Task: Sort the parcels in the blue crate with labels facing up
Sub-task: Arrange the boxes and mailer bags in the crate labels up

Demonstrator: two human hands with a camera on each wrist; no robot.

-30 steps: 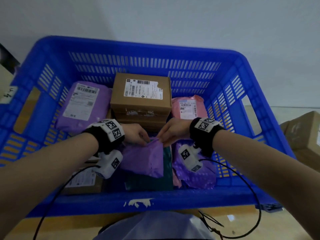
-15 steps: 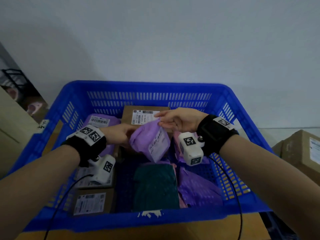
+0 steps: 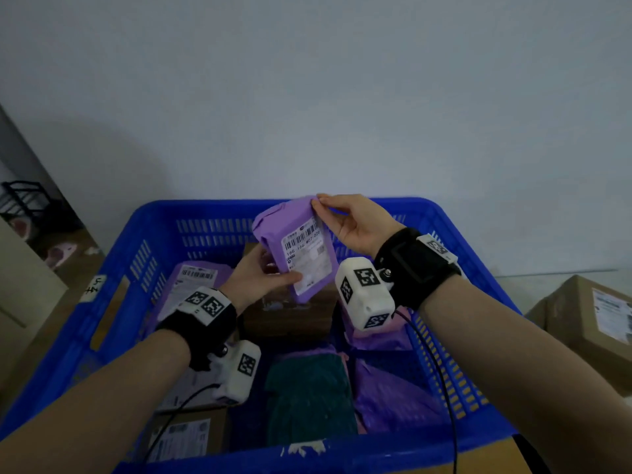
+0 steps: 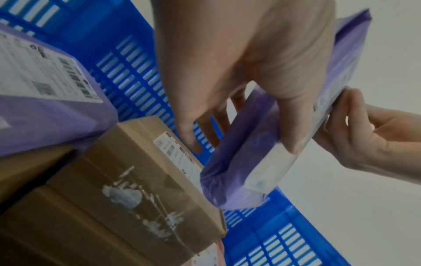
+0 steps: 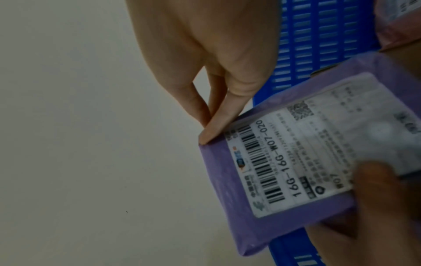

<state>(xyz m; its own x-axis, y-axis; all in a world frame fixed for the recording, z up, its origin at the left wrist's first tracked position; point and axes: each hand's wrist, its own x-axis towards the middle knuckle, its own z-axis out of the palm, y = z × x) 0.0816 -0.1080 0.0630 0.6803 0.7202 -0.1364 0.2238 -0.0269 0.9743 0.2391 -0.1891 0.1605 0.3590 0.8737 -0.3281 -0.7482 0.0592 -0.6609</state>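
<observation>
Both hands hold a small purple parcel (image 3: 301,248) upright above the blue crate (image 3: 119,268), its white barcode label turned toward me. My left hand (image 3: 263,271) grips its lower edge, thumb on the label. My right hand (image 3: 345,217) pinches its top right corner. The left wrist view shows the parcel (image 4: 262,153) edge-on in the left hand (image 4: 246,86). The label (image 5: 318,153) fills the right wrist view, with the right hand (image 5: 209,100) pinching the corner.
In the crate lie a brown box (image 3: 290,316) at the back middle, a purple parcel (image 3: 191,278) label-up at left, a dark green parcel (image 3: 307,395) and a purple one (image 3: 390,395) in front, a labelled box (image 3: 184,436) front left. A cardboard box (image 3: 591,316) stands outside, right.
The purple parcel has been lifted out of the crate's middle and turned over, so its label now faces me. Both hands rose with it, and the head view tilted up.
</observation>
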